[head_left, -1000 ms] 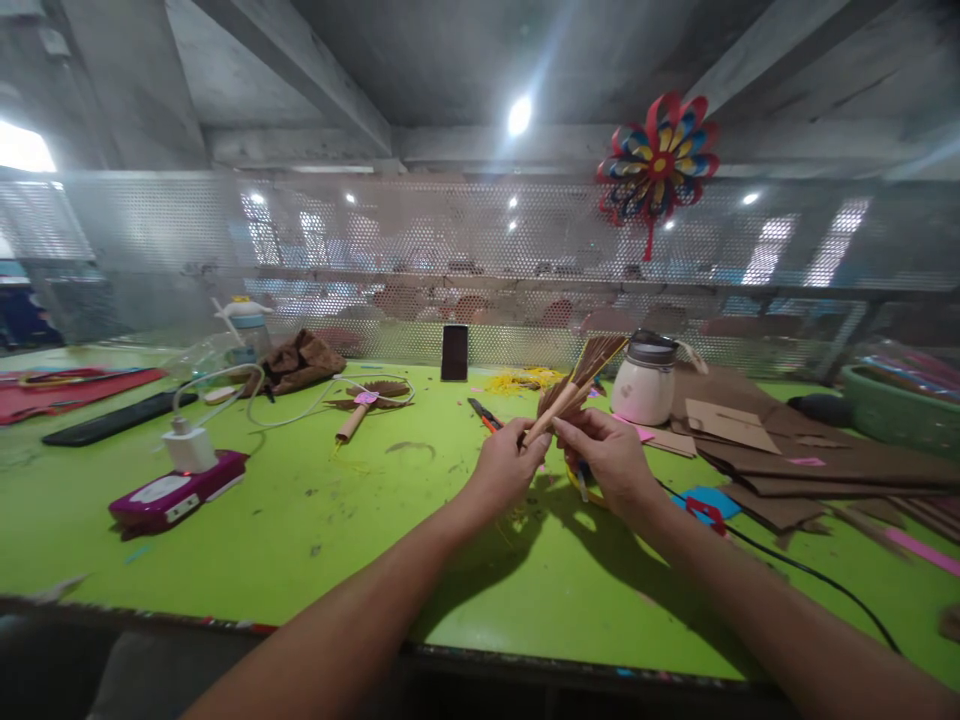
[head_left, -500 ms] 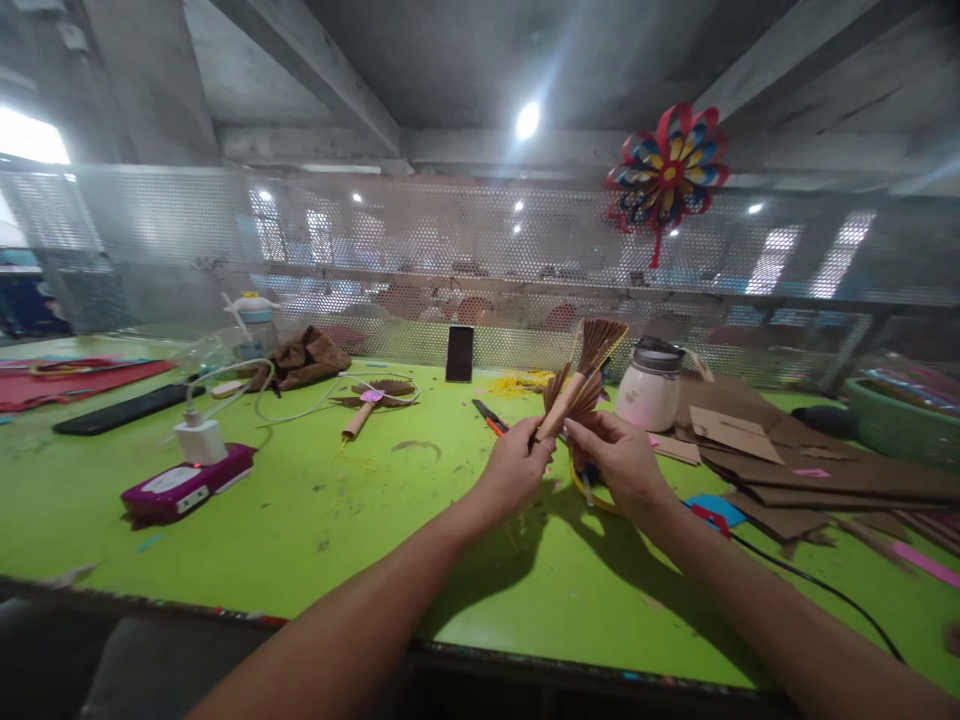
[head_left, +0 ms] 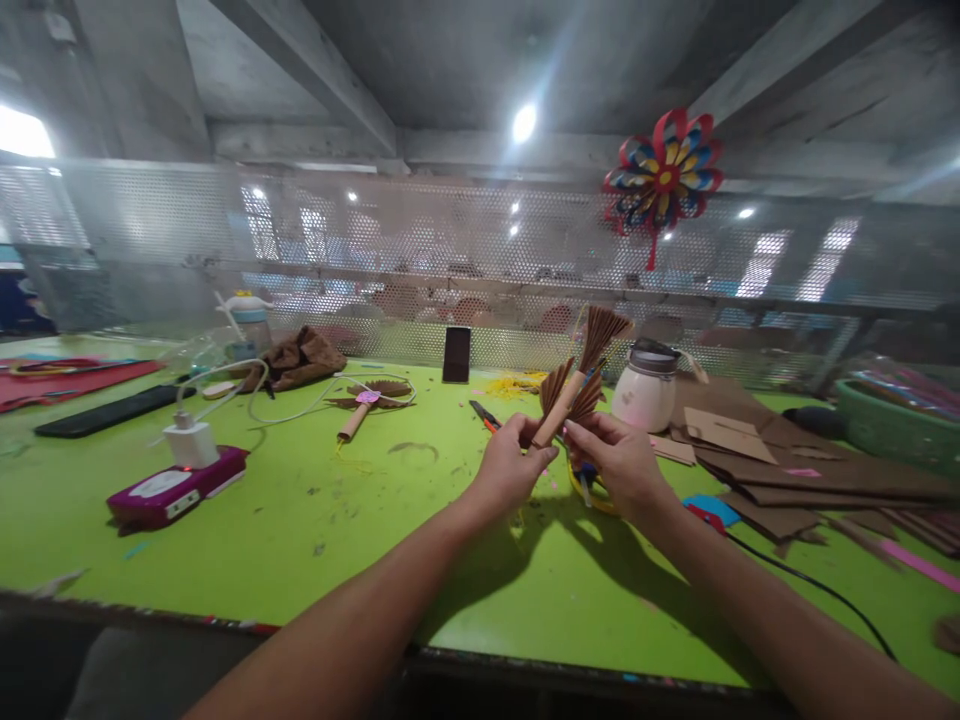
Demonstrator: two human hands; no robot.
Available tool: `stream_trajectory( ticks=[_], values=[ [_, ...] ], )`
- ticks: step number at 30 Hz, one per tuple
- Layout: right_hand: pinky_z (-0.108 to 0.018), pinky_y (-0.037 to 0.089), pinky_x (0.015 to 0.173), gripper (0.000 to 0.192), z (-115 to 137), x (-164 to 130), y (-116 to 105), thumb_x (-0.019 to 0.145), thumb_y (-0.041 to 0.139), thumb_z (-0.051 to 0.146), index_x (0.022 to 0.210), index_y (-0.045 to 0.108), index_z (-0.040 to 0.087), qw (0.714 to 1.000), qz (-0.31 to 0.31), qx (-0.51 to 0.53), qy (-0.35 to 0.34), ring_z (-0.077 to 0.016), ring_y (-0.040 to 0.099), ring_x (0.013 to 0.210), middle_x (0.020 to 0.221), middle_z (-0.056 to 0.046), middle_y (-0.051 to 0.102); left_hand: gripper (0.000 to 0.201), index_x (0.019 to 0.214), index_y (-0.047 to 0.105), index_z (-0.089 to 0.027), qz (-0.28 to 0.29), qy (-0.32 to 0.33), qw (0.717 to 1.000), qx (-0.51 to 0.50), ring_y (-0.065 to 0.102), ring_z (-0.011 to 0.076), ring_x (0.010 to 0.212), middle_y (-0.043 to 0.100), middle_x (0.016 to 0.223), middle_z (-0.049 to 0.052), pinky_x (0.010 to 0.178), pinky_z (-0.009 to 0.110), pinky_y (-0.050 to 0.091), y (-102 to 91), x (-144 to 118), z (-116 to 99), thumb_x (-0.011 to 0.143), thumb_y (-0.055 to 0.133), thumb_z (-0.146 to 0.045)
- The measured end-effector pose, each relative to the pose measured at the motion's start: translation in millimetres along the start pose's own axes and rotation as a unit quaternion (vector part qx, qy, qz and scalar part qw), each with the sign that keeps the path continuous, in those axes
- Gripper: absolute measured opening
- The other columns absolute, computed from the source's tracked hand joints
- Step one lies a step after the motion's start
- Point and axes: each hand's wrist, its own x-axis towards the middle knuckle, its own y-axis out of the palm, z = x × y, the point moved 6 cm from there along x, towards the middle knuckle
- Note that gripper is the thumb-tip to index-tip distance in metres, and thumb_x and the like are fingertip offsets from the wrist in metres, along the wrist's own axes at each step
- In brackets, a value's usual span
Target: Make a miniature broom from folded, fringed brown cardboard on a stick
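Note:
A brown paper craft (head_left: 562, 405) with a rolled tube body, pleated side wings and a pleated fan at its far end is held above the table, tilted up to the right. My left hand (head_left: 514, 462) grips the near end of the tube. Beside it, my right hand (head_left: 615, 455) is closed in a pinch at the base of the right wing; what lies between its fingertips is hidden. Under my right hand, a yellow ring-shaped thing (head_left: 592, 495) is partly covered. A similar paper craft (head_left: 367, 400) with a pink patch lies further left.
A cutter (head_left: 484, 414) lies left of the craft. Behind my right hand stands a white jar (head_left: 645, 390); brown paper sheets (head_left: 832, 475) lie right. On the left are a purple power strip (head_left: 180, 487) with a charger and a black bar (head_left: 112, 412). A phone (head_left: 457, 355) stands at the back.
The craft has turned slightly, its fan leaning a little more to the right and its left wing showing more. Both hands keep their places on it. The whole view has shifted slightly.

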Motion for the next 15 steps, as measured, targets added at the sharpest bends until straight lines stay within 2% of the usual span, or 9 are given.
stream_trajectory(
  ticks=[9, 12, 15],
  values=[
    [-0.023, 0.042, 0.046, 0.033, 0.7, -0.4, 1.9, 0.062, 0.078, 0.044, 0.069, 0.066, 0.015, 0.999, -0.011, 0.043, 0.025, -0.0096, 0.051, 0.048, 0.057, 0.0, 0.059, 0.015, 0.078, 0.051, -0.016, -0.001, 0.011, 1.0, 0.029, 0.051, 0.0112, 0.065, 0.055, 0.069, -0.002, 0.061, 0.024, 0.041, -0.3, 0.7, 1.4, 0.071, 0.064, -0.016],
    [-0.023, 0.041, 0.044, 0.033, -1.4, -0.2, 0.9, 0.061, 0.079, 0.044, 0.068, 0.066, 0.014, 0.998, -0.022, 0.049, 0.033, -0.0089, 0.048, 0.045, 0.053, 0.001, 0.057, 0.015, 0.077, 0.051, -0.016, 0.006, 0.007, 1.0, 0.022, 0.052, 0.0113, 0.063, 0.056, 0.068, -0.002, 0.061, 0.025, 0.042, 0.5, 0.8, 1.9, 0.071, 0.064, -0.017],
    [-0.023, 0.043, 0.045, 0.033, -5.2, 0.1, 0.6, 0.062, 0.079, 0.044, 0.069, 0.066, 0.014, 0.997, -0.023, 0.059, 0.04, -0.0091, 0.05, 0.047, 0.056, 0.001, 0.059, 0.014, 0.076, 0.05, -0.016, 0.012, 0.002, 1.0, 0.011, 0.052, 0.0113, 0.062, 0.055, 0.067, -0.002, 0.061, 0.025, 0.042, 1.8, 0.9, 2.4, 0.071, 0.064, -0.017]
  ],
)
